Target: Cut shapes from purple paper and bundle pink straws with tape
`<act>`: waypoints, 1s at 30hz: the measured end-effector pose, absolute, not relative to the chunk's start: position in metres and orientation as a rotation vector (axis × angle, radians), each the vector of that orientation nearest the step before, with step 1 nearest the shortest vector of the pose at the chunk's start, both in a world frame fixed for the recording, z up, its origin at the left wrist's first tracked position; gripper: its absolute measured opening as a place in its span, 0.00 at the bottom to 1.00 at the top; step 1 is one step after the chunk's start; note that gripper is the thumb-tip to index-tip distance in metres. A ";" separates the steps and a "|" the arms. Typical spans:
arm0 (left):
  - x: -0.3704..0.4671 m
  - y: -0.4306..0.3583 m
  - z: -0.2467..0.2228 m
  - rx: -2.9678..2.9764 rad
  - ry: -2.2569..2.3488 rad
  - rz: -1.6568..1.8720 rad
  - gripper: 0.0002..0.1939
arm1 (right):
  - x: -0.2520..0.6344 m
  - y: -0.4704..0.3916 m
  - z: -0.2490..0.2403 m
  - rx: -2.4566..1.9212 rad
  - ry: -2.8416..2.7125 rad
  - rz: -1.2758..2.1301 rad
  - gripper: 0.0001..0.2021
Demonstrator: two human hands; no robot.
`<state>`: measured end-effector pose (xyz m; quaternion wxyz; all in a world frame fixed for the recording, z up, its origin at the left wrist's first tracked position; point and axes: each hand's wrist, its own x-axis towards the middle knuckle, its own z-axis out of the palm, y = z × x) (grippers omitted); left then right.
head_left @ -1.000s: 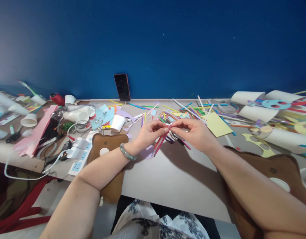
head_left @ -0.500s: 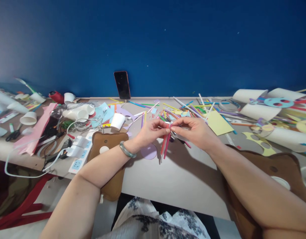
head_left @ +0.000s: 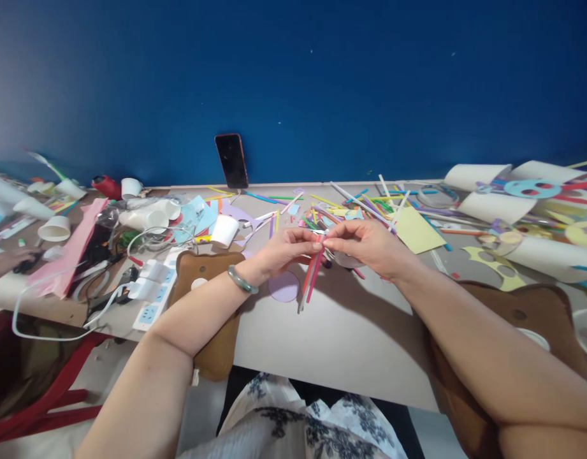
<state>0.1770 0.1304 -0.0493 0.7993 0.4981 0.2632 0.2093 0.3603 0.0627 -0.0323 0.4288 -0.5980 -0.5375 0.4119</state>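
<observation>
My left hand, with a jade-coloured bangle on its wrist, pinches a small bundle of red, pink and white strips near its upper end. From the other side my right hand closes its fingertips on the top of the same bundle. The strips' lower ends hang free over the table. Just left of them a purple paper disc lies flat. Behind both hands spreads a heap of coloured sticks. What sits exactly between the fingertips is too small to tell.
A white paper cup and a power strip are on the left. A phone leans on the blue wall. Yellow paper and rolled white paper lie right. Another person's hand is at the far left.
Another person's hand has come into view at the far left, by the black scissors. My hands still hold the strips together, and the view has shifted slightly.
</observation>
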 end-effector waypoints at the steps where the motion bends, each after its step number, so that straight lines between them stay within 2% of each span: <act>1: 0.177 0.130 -0.049 1.080 0.567 0.455 0.26 | 0.361 0.063 -0.034 -1.498 -1.356 1.009 0.16; 21: 0.178 0.128 -0.051 1.036 0.529 0.498 0.23 | 0.363 0.066 -0.038 -1.374 -1.366 0.968 0.14; 30: 0.181 0.129 -0.058 1.006 0.490 0.549 0.20 | 0.361 0.068 -0.045 -1.348 -1.288 0.990 0.18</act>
